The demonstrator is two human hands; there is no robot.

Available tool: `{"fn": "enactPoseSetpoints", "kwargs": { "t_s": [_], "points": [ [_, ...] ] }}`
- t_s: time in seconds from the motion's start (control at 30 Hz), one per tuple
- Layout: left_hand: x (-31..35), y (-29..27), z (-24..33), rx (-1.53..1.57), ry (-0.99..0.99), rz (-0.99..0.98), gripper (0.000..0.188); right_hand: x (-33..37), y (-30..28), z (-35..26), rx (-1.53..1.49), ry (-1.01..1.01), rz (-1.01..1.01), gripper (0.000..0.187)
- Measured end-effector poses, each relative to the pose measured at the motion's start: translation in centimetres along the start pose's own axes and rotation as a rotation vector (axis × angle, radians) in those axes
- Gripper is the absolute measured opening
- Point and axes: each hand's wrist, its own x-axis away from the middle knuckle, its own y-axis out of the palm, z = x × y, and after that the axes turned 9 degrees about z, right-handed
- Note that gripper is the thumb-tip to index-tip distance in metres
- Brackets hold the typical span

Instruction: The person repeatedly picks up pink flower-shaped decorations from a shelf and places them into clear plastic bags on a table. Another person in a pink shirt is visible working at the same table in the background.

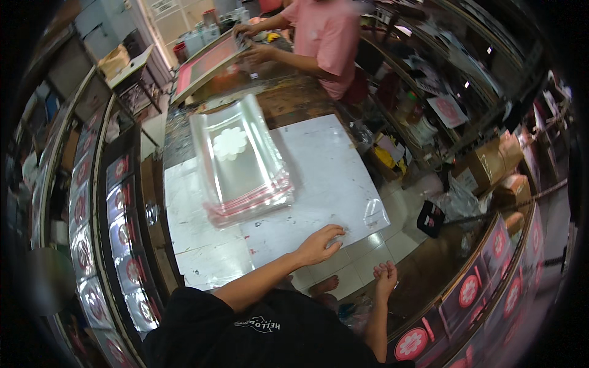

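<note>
Fingers (334, 232) of our left hand (318, 245) lie flat, holding nothing, on the surface (319, 178) edge; bag stack (242, 162) runs lengthwise away; right hand (385, 277) hangs open.

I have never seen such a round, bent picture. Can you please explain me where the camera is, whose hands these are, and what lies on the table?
The camera sits on a person's head and looks down; its wide lens bends straight edges. That person's left hand rests on the white table, near its edge, holding nothing. The right hand hangs beside the table, over the tiled floor, and looks empty. On the table lies a stack of clear plastic bags with red strips and a white flower print. At the far end another person in a pink shirt works at a pink framed screen.
</note>
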Motion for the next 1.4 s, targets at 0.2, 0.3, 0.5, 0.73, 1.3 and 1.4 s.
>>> {"fn": "enactPoseSetpoints", "kwargs": {
  "t_s": [0.2,0.3,0.5,0.73,1.3,1.4],
  "points": [
    [6.0,-10.2,0.7,-0.076,-0.001,0.228,0.028,4.3,3.9,4.1,0.063,0.093,-0.091,0.032],
    [8.3,-14.4,1.0,-0.109,-0.066,0.286,0.027,7.3,5.4,5.4,0.047,0.113,-0.13,0.032],
    [9.5,-18.5,2.3,-0.093,-0.134,0.252,0.026,10.9,7.4,6.8,0.095,0.175,-0.172,0.032],
    [7.3,-20.7,0.9,-0.169,0.039,0.426,0.03,11.8,6.2,6.4,0.129,0.115,-0.172,0.031],
    [-10.2,-32.4,-5.8,-1.444,0.301,0.371,0.026,16.9,4.4,7.7,0.103,0.133,-0.117,0.032],
    [-8.8,-27.4,-4.0,-1.373,0.457,0.321,0.012,18.1,4.8,6.7,0.085,0.185,-0.071,0.034]
  ]
}}
